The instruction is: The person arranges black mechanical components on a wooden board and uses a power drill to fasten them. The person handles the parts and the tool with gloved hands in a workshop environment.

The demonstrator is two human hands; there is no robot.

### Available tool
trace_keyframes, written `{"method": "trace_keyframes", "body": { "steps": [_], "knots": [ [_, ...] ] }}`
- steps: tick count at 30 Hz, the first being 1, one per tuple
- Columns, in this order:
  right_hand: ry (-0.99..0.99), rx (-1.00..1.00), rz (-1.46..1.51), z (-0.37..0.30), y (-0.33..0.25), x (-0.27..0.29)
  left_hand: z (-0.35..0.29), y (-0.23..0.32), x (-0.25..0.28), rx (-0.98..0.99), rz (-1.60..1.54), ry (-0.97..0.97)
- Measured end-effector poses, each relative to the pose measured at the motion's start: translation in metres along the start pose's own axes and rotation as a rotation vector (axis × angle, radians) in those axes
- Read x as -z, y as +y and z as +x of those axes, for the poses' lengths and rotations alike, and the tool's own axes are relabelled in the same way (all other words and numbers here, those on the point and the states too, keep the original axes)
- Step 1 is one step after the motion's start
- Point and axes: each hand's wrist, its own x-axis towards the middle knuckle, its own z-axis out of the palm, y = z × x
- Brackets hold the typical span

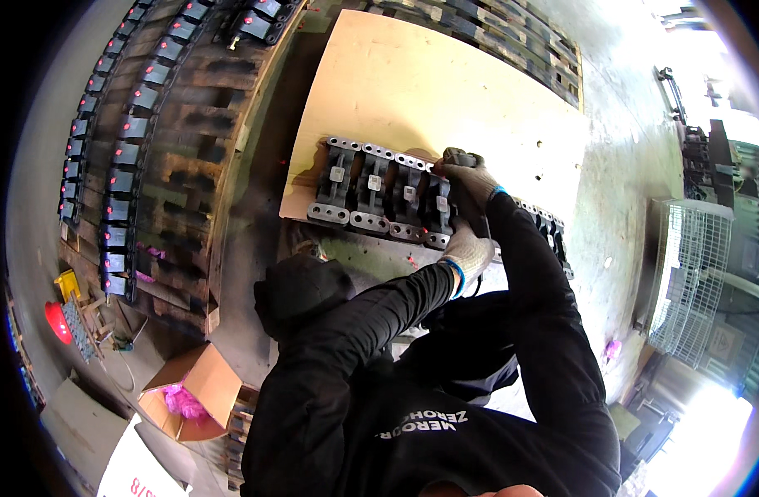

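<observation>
A row of dark metal brackets (374, 186) lies along the near edge of a tan cardboard sheet (429, 91). Each bracket has holed end plates and a light square patch in its middle. Both my hands wear pale knit gloves with blue cuffs. My right hand (472, 179) curls round the far end of a dark bracket in the row. At the near end of that bracket is my left hand (469, 251), closed, its fingertips partly hidden. More brackets (549, 228) continue to the right, partly covered by my right forearm.
Wooden pallets (201, 157) on the left carry rows of black parts (125, 153) with red marks. An open cardboard box (218, 381) holds pink plastic. A wire mesh cage (693, 277) stands at right. A dark cap (305, 290) appears beside my left arm.
</observation>
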Motion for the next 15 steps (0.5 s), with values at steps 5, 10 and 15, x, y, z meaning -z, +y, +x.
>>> {"method": "trace_keyframes", "body": {
  "steps": [5,10,15],
  "knots": [
    [0.157,-0.057,-0.165,-0.039,-0.041,-0.040,0.007,-0.010,0.002,0.101,-0.008,0.063],
    [0.077,-0.007,-0.061,0.004,0.015,0.002,0.001,0.001,0.000,0.071,0.017,-0.031],
    [0.021,-0.023,-0.148,-0.002,0.014,0.017,0.026,-0.022,-0.017,0.029,-0.003,-0.022]
  ]
}}
